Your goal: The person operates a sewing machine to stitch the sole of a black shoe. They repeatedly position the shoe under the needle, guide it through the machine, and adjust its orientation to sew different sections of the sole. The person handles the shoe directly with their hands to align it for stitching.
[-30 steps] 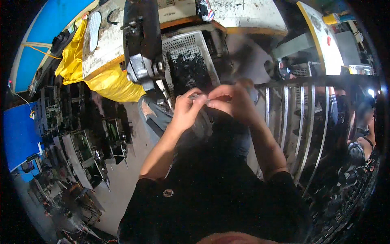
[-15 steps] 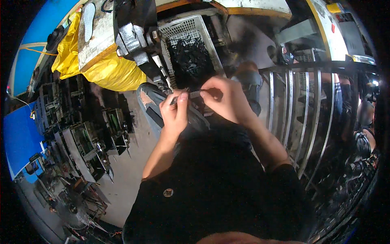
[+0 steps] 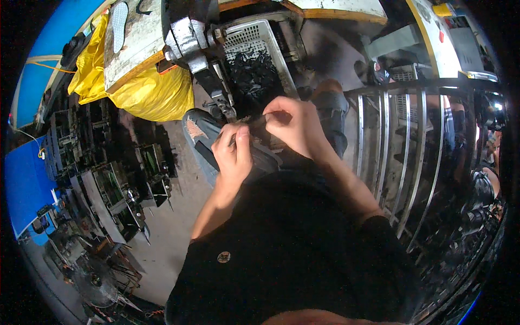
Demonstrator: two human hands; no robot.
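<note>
My left hand (image 3: 234,149) is closed, thumb up, around a small dark piece whose kind I cannot make out. To its right my right hand (image 3: 292,124) pinches thumb and fingertips together; whatever lies between them is too small to name. Both hands are held close together over my lap, just below the lower end of a machine with a shiny metal head (image 3: 187,37) and a narrow arm. Behind them, a white plastic basket (image 3: 277,46) holds many thin black pieces (image 3: 253,73).
Left of the machine is a worn worktable (image 3: 142,43) with a yellow sack (image 3: 154,97) below its edge. A metal rail rack (image 3: 411,146) stands close on my right. Dark metal machine parts (image 3: 111,189) crowd the floor at left.
The machine's metal head and arm have shifted right. My right hand has drawn slightly left and its fingers are more curled. My left hand stays nearly in place.
</note>
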